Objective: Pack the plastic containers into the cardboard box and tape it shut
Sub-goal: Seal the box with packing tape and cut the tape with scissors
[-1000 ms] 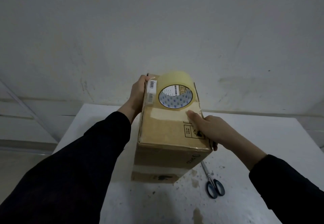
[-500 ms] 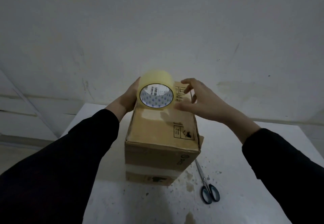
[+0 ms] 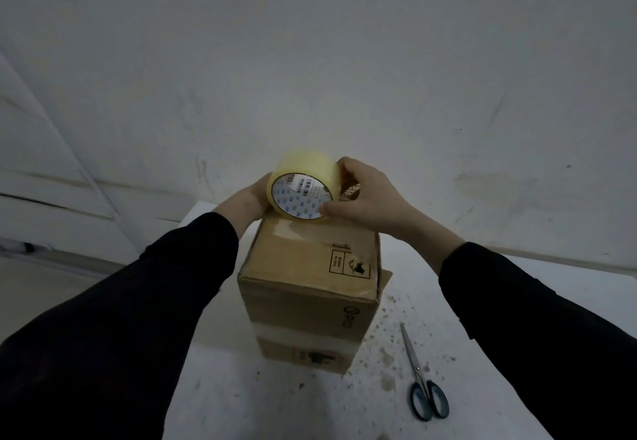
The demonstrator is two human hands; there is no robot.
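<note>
We see closed cardboard box [image 3: 310, 267] on white table [image 3: 499, 301]. Tape roll [image 3: 303, 184] stands on edge at box's far top end. Our right hand [image 3: 365, 194] grips roll, thumb at core rim; left hand [image 3: 244, 203] braces roll's left side. Scissors [image 3: 422, 381] lie right of box, apart.

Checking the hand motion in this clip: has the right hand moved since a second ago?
Yes. The right hand left the box top's near part and went to its far end, now gripping the tape roll.
</note>
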